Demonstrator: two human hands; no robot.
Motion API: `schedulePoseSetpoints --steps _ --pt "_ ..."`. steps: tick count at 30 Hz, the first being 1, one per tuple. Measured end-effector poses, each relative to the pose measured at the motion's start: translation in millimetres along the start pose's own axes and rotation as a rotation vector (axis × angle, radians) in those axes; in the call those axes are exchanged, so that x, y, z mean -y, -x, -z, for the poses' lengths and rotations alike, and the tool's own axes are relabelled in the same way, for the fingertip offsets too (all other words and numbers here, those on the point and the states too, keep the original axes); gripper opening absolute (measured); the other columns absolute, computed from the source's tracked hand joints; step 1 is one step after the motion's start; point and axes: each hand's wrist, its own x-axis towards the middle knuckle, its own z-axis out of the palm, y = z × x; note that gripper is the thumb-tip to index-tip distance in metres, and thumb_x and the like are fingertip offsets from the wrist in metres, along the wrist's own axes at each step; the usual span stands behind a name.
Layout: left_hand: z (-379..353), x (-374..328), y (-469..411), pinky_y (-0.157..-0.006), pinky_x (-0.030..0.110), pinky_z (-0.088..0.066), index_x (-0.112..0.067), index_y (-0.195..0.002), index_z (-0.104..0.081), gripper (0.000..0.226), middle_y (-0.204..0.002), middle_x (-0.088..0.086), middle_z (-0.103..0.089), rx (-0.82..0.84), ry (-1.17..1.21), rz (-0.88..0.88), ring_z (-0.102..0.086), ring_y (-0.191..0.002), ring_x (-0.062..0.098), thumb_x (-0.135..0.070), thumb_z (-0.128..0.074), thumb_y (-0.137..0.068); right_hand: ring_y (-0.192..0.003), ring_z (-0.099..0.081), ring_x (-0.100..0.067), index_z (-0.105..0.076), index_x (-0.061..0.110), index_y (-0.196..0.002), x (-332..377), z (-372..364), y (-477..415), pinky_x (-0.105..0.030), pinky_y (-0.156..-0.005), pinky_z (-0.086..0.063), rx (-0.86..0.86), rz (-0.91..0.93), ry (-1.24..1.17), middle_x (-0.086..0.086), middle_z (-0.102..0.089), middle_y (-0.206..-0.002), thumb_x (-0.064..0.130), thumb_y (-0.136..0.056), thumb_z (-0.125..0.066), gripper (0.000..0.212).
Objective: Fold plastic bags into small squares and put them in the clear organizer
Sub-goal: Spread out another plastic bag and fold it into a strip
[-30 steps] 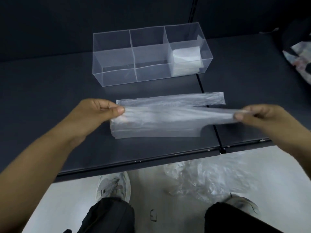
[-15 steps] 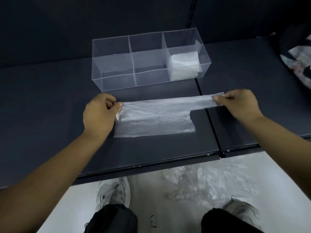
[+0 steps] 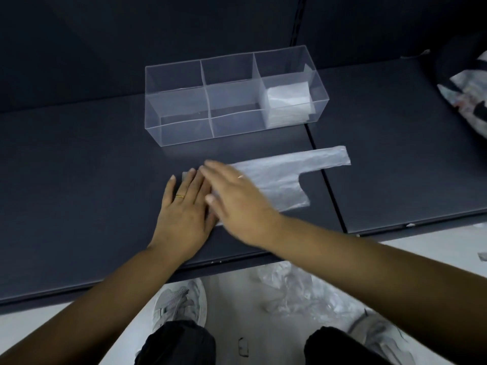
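Note:
A translucent plastic bag point(image 3: 284, 175), folded lengthwise, lies flat on the dark table point(image 3: 79, 180), its handle strip reaching right. My left hand point(image 3: 184, 206) presses flat on the bag's left end, fingers together. My right hand point(image 3: 237, 198) lies flat on the bag right beside it, palm down, slightly blurred. Neither hand grips anything. Behind the bag stands the clear organizer point(image 3: 184, 133) with three compartments. Its right compartment holds a stack of folded bags point(image 3: 288, 104); the other two compartments hold nothing.
A pile of loose plastic bags point(image 3: 297, 288) lies on the pale floor below the table's front edge, between my shoes. A patterned cloth item point(image 3: 471, 98) sits at the far right. A seam point(image 3: 326, 185) splits the table in two panels.
Both hands let go of the bag's ends after laying the fold flat. My right hand swept left across the bag to my left hand, and both now rest flat on it.

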Motion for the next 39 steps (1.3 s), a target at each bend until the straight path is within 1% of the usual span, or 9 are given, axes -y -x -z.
schedulePoseSetpoints --steps 4,9,19,23,26,30,33,37,39 --pt "-3 6 1 -0.119 0.048 0.003 -0.011 -0.151 -0.003 0.073 -0.161 0.006 -0.008 0.049 -0.002 0.051 0.000 -0.147 0.017 -0.050 -0.006 -0.090 -0.148 -0.005 -0.015 -0.013 0.010 -0.153 -9 -31 -5 -0.032 -0.120 0.004 0.070 -0.059 0.204 -0.005 -0.011 -0.161 0.036 -0.104 -0.028 0.058" --pt "-2 19 3 -0.118 0.044 0.012 -0.014 -0.152 0.011 0.095 -0.159 0.000 0.015 0.109 -0.041 0.096 0.020 -0.144 0.010 -0.076 0.007 -0.079 -0.148 0.010 -0.015 0.001 0.015 -0.154 -63 -10 7 -0.037 -0.119 0.010 0.136 -0.163 0.438 -0.001 0.006 -0.162 0.050 -0.100 -0.019 0.067" --pt "8 19 2 -0.114 0.045 0.020 -0.015 -0.150 0.016 0.099 -0.158 0.001 0.024 0.174 -0.042 0.122 0.028 -0.141 0.011 -0.081 0.005 -0.077 -0.148 -0.006 -0.027 -0.017 0.011 -0.152 -136 61 50 -0.047 -0.118 0.002 -0.119 -0.416 0.582 -0.012 -0.009 -0.161 0.041 -0.099 -0.032 0.063" --pt "25 6 2 -0.120 0.043 0.003 -0.011 -0.151 -0.022 0.080 -0.161 0.005 -0.007 -0.079 0.206 -0.007 0.000 -0.148 0.017 -0.065 -0.028 -0.092 -0.124 -0.044 -0.026 -0.060 0.017 -0.120 -118 69 76 -0.038 -0.106 -0.030 -0.210 -0.175 0.178 -0.005 -0.051 -0.130 0.031 -0.086 -0.066 0.037" --pt "31 -22 3 -0.118 0.032 -0.015 -0.007 -0.140 -0.046 0.063 -0.150 0.007 -0.040 -0.161 0.370 -0.182 -0.030 -0.141 0.019 -0.047 -0.045 -0.092 -0.104 -0.049 -0.015 -0.072 0.020 -0.099 -110 65 92 -0.040 -0.096 -0.038 -0.088 -0.143 0.055 0.003 -0.053 -0.109 0.022 -0.075 -0.081 0.026" --pt "17 -47 3 -0.113 0.010 0.002 -0.009 -0.145 -0.038 0.067 -0.154 0.002 -0.032 -0.002 0.378 -0.235 -0.024 -0.143 0.014 -0.044 -0.057 -0.092 -0.092 -0.048 -0.015 -0.073 0.014 -0.084 -108 63 87 -0.042 -0.089 -0.042 -0.111 -0.161 0.063 0.003 -0.053 -0.094 0.012 -0.078 -0.078 0.008" --pt "10 -47 3 -0.116 0.021 -0.015 -0.005 -0.140 -0.046 0.064 -0.149 0.004 -0.041 -0.031 0.357 -0.199 -0.035 -0.139 0.018 -0.040 -0.063 -0.089 -0.087 -0.046 -0.009 -0.069 0.014 -0.082 -108 64 81 -0.033 -0.088 -0.041 -0.037 -0.170 0.058 0.007 -0.052 -0.091 0.012 -0.085 -0.071 0.003" --pt "7 -51 -3 -0.103 0.036 -0.042 -0.001 -0.117 -0.067 0.039 -0.125 0.010 -0.064 -0.194 0.313 -0.198 -0.062 -0.114 0.025 -0.015 -0.076 -0.081 -0.083 -0.052 -0.001 -0.063 0.023 -0.081 -104 82 77 -0.010 -0.079 -0.038 0.087 -0.335 -0.219 0.010 -0.053 -0.094 0.019 -0.091 -0.062 0.011" --pt "7 -51 -6 -0.097 0.040 -0.048 0.000 -0.108 -0.071 0.032 -0.116 0.012 -0.069 -0.256 0.300 -0.230 -0.067 -0.105 0.028 0.003 -0.076 -0.077 -0.083 -0.053 0.001 -0.061 0.026 -0.082 -102 90 76 -0.014 -0.079 -0.041 0.127 -0.363 -0.221 0.009 -0.054 -0.096 0.022 -0.090 -0.063 0.009"
